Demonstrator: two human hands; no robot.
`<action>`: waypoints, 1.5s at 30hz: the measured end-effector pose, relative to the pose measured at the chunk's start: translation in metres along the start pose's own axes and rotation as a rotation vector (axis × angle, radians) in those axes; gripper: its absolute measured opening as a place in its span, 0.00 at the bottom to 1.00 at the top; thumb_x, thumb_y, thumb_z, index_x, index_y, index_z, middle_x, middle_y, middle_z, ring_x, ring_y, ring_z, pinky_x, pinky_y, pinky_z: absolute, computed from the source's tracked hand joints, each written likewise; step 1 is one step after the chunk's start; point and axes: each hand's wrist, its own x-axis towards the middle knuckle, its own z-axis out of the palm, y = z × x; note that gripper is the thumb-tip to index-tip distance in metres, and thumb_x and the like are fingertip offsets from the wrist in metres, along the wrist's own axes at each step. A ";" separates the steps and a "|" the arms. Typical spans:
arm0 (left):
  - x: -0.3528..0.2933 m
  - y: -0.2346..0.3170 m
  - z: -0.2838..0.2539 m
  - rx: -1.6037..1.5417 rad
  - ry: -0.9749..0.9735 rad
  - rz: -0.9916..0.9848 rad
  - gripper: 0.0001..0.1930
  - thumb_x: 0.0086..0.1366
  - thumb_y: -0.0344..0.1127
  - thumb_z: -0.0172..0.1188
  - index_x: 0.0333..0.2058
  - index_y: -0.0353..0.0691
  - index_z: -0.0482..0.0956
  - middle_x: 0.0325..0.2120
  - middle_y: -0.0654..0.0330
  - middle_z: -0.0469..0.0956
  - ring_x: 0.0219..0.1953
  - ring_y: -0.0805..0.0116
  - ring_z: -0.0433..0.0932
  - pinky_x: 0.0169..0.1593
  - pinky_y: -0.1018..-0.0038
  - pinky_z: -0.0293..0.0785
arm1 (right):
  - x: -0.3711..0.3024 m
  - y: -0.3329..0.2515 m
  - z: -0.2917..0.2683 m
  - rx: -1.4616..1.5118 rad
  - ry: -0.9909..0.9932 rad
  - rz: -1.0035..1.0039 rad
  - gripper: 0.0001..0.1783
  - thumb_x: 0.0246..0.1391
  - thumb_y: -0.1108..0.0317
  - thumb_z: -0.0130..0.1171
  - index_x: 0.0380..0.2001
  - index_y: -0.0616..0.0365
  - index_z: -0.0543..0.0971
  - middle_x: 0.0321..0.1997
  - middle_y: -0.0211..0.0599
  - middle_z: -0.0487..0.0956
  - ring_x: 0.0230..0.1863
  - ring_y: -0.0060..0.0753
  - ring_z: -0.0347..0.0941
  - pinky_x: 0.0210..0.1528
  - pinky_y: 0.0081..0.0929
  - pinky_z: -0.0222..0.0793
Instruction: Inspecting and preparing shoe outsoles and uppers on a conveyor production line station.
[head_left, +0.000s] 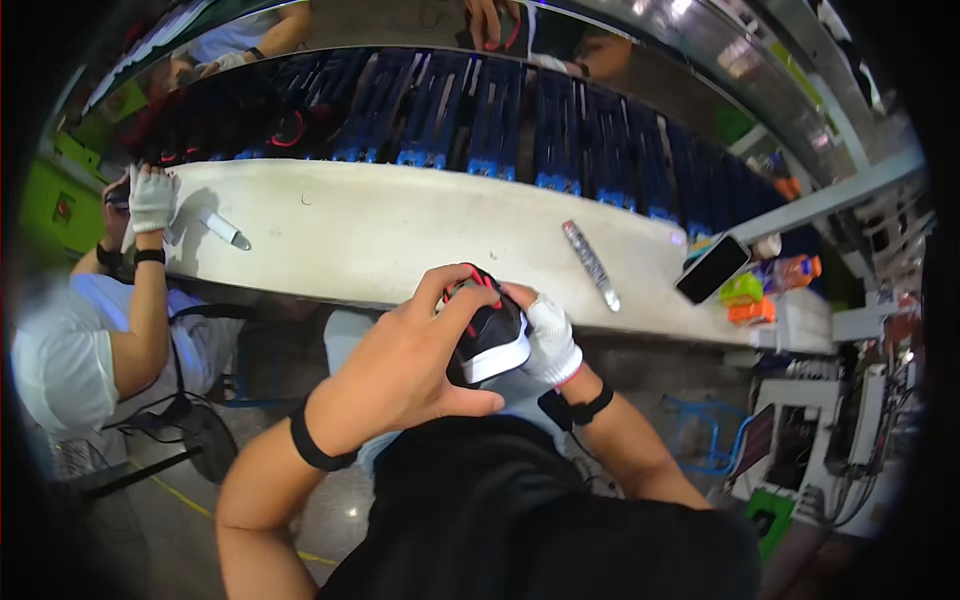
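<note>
A black sneaker (489,330) with a white sole and red lacing is held up in front of my body, just off the table's near edge. My right hand (551,340), in a white knit glove with bare fingertips, is closed on its right side. Bare and curved, my left hand (400,350) reaches over the upper with its fingers at the red lacing. Its thumb stretches out below the white sole. The shoe's far end and the tips of some right fingers are partly hidden.
A pale worktable (400,220) curves across, with a conveyor of dark blue slats (490,120) behind. On it lie a silver strip-shaped tool (591,266), a white-handled tool (225,229), a phone (713,270) and an orange-capped bottle (792,272). A co-worker (90,345) sits at left.
</note>
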 end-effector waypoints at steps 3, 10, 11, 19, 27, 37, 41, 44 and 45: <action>0.011 -0.039 0.010 -0.053 0.291 0.173 0.45 0.47 0.46 0.89 0.60 0.40 0.73 0.70 0.39 0.67 0.68 0.35 0.77 0.63 0.52 0.81 | 0.028 0.017 0.025 -0.053 0.128 -0.119 0.47 0.40 0.62 0.84 0.66 0.59 0.78 0.61 0.50 0.86 0.58 0.58 0.84 0.62 0.51 0.78; -0.003 -0.102 0.050 -0.103 0.534 -0.131 0.38 0.45 0.39 0.89 0.47 0.38 0.70 0.63 0.45 0.72 0.57 0.50 0.77 0.57 0.61 0.76 | 0.039 0.002 0.031 -0.198 0.000 -0.081 0.45 0.37 0.52 0.84 0.61 0.56 0.83 0.62 0.42 0.86 0.66 0.56 0.80 0.73 0.52 0.72; -0.005 -0.106 0.054 -0.094 0.553 -0.157 0.38 0.45 0.40 0.90 0.46 0.37 0.69 0.61 0.45 0.73 0.56 0.51 0.77 0.57 0.61 0.77 | 0.040 0.002 0.027 -0.178 -0.041 -0.098 0.44 0.38 0.49 0.84 0.60 0.56 0.84 0.62 0.42 0.86 0.66 0.56 0.79 0.72 0.52 0.72; -0.014 -0.133 0.076 -0.101 0.603 -0.286 0.40 0.50 0.49 0.90 0.45 0.36 0.68 0.49 0.48 0.80 0.47 0.52 0.79 0.54 0.61 0.78 | 0.033 0.005 0.037 -0.088 -0.096 -0.104 0.40 0.46 0.41 0.83 0.57 0.55 0.86 0.61 0.42 0.87 0.70 0.60 0.77 0.75 0.53 0.68; -0.016 -0.126 0.078 -0.032 0.615 -0.205 0.42 0.46 0.51 0.92 0.44 0.39 0.66 0.46 0.48 0.78 0.43 0.45 0.79 0.48 0.56 0.80 | 0.029 -0.019 0.030 0.040 -0.130 0.235 0.49 0.44 0.56 0.87 0.69 0.51 0.77 0.83 0.54 0.63 0.80 0.64 0.63 0.79 0.54 0.63; -0.013 -0.123 0.081 -0.042 0.652 -0.273 0.40 0.46 0.45 0.92 0.44 0.39 0.68 0.44 0.50 0.78 0.41 0.47 0.80 0.45 0.57 0.80 | 0.030 -0.028 0.033 0.008 -0.169 0.312 0.43 0.45 0.56 0.87 0.65 0.50 0.81 0.73 0.47 0.72 0.74 0.59 0.68 0.75 0.51 0.66; -0.007 -0.123 0.079 -0.027 0.675 -0.274 0.37 0.48 0.44 0.91 0.44 0.40 0.69 0.41 0.51 0.78 0.40 0.48 0.79 0.44 0.58 0.79 | 0.031 -0.019 0.035 -0.011 -0.137 0.288 0.47 0.44 0.51 0.88 0.67 0.51 0.79 0.70 0.46 0.75 0.73 0.59 0.70 0.75 0.50 0.67; -0.006 -0.131 0.080 -0.110 0.687 -0.249 0.35 0.51 0.42 0.90 0.44 0.40 0.70 0.39 0.52 0.77 0.38 0.52 0.78 0.44 0.60 0.78 | 0.029 0.000 0.040 -0.045 0.079 0.180 0.54 0.42 0.46 0.89 0.71 0.53 0.76 0.69 0.46 0.77 0.73 0.56 0.72 0.76 0.49 0.67; -0.006 -0.135 0.079 -0.151 0.690 -0.245 0.34 0.51 0.40 0.89 0.44 0.40 0.70 0.38 0.54 0.76 0.38 0.55 0.77 0.44 0.61 0.78 | 0.025 0.003 0.041 -0.062 0.081 0.156 0.54 0.42 0.46 0.89 0.71 0.53 0.76 0.69 0.46 0.77 0.73 0.56 0.72 0.76 0.49 0.67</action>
